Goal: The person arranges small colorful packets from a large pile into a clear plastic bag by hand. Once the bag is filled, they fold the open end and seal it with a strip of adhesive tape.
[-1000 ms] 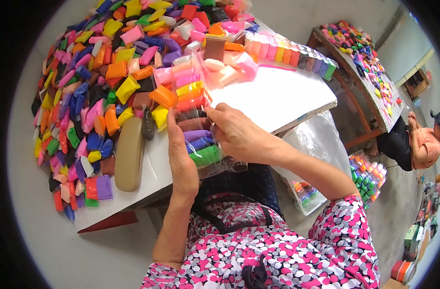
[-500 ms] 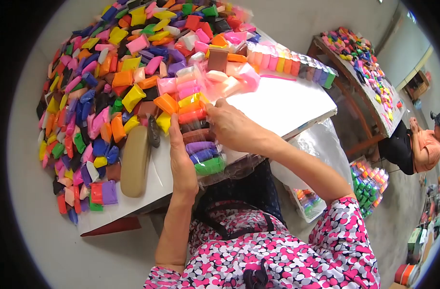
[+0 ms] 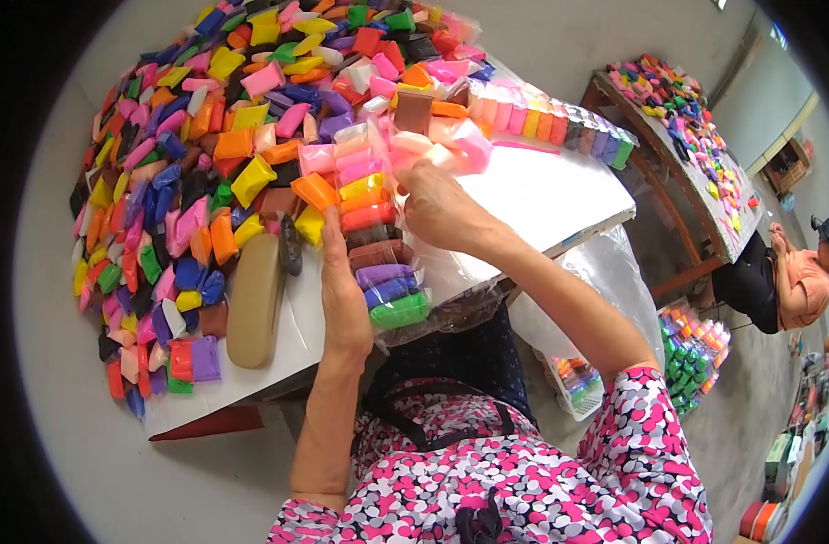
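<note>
A clear plastic bag (image 3: 399, 319) holds a row of small coloured clay packets (image 3: 376, 216), running from white and pink at the far end through yellow, orange, red and brown to purple, blue and green near me. My left hand (image 3: 344, 304) lies along the row's left side, fingers stretched out and flat against it. On the right side, my right hand (image 3: 440, 207) is closed, its fingertips pinching the bag's clear film near the pink and yellow packets. A loose orange packet (image 3: 315, 192) rests by my left fingertips.
A big heap of coloured packets (image 3: 188, 163) covers the table's left and far side. A tan oblong case (image 3: 255, 304) lies by my left hand. Another filled bag (image 3: 546, 122) lies along the far edge of the white tabletop (image 3: 559, 195). A person (image 3: 799, 281) sits at the right.
My right hand has moved slightly away from me, up along the bag's right side. My left hand stays almost in place beside the row.
</note>
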Motion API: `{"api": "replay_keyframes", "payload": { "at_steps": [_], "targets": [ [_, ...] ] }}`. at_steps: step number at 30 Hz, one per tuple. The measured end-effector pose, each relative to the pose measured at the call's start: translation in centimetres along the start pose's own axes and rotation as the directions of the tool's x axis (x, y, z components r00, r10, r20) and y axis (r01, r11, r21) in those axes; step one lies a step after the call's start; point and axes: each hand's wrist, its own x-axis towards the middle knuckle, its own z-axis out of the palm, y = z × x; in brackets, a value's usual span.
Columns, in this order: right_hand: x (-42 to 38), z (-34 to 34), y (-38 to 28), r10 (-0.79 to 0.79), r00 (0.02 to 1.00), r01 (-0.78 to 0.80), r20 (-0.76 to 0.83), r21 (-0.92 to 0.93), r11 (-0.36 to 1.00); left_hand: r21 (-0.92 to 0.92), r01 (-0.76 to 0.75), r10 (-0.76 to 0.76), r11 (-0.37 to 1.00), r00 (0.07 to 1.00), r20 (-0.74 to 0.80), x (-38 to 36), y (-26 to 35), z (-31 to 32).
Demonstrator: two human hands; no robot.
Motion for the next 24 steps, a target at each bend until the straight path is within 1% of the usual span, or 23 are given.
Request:
{"api": "replay_keyframes", "payload": {
  "at_steps": [2, 3, 5, 6, 8, 9, 12, 13, 16, 17, 20, 21, 23, 24],
  "targets": [
    [0.0, 0.0, 0.1, 0.026, 0.999, -0.028, -0.041, -0.059, 0.998, -0.035, -0.034, 0.033, 0.999, 0.999, -0.006, 0.2, 0.0, 0.1],
    [0.0, 0.5, 0.3, -0.015, 0.999, 0.013, -0.047, -0.046, 0.999, -0.053, -0.051, 0.05, 0.997, 0.999, -0.011, 0.3, 0.0, 0.2],
    [0.2, 1.9, 0.6, -0.097, 0.993, 0.096, -0.063, -0.02, 0.995, -0.064, -0.101, 0.092, 0.993, 0.988, -0.12, 0.5, -0.3, 1.4],
    [0.2, 1.7, 0.6, -0.069, 0.997, 0.07, -0.041, 0.024, 0.997, -0.066, -0.128, 0.115, 0.99, 0.978, -0.174, 0.6, -0.4, 1.8],
    [0.1, 1.2, 0.4, -0.014, 1.0, 0.013, 0.006, 0.109, 0.994, -0.064, -0.092, 0.085, 0.994, 0.991, -0.102, 0.5, -0.7, 1.5],
    [0.0, 1.1, 0.5, -0.006, 1.0, 0.005, 0.005, 0.101, 0.995, -0.062, -0.073, 0.069, 0.995, 0.995, -0.066, 0.3, -0.9, 1.3],
    [-1.1, 0.6, 0.2, 0.021, 1.0, -0.02, -0.001, 0.09, 0.996, -0.021, -0.139, 0.131, 0.99, 0.965, -0.227, 0.0, -2.4, 2.7],
    [-1.9, 0.1, -0.5, 0.033, 0.999, -0.033, -0.001, 0.097, 0.995, 0.008, -0.079, 0.079, 0.997, 0.979, -0.19, -0.2, -2.6, 2.5],
    [-3.2, -0.4, -0.6, 0.039, 0.999, -0.04, 0.004, 0.079, 0.996, -0.018, -0.136, 0.129, 0.991, 0.971, -0.203, -0.9, -2.5, 3.7],
    [-3.6, -0.5, -0.5, 0.037, 0.999, -0.037, 0.008, 0.067, 0.997, -0.093, -0.021, 0.012, 0.995, 0.995, -0.097, -1.2, -2.3, 3.2],
    [-4.3, -0.9, -0.9, 0.105, 0.994, -0.104, -0.008, 0.068, 0.992, -0.079, -0.2, 0.169, 0.977, 0.94, -0.298, -0.9, -2.3, 5.7],
    [-4.0, -0.9, -0.9, 0.095, 0.995, -0.095, 0.009, 0.058, 0.994, -0.082, -0.183, 0.148, 0.98, 0.935, -0.321, -0.6, -2.3, 5.7],
    [-2.9, -1.0, -0.6, 0.078, 0.996, -0.08, 0.04, 0.039, 0.996, -0.164, -0.115, 0.076, 0.98, 0.971, -0.225, -0.4, -1.2, 5.4],
    [-2.2, -1.1, -0.4, 0.106, 0.991, -0.112, 0.084, 0.071, 0.991, -0.2, -0.078, 0.043, 0.977, 0.984, -0.173, -0.4, -0.4, 5.2]
  ]
}}
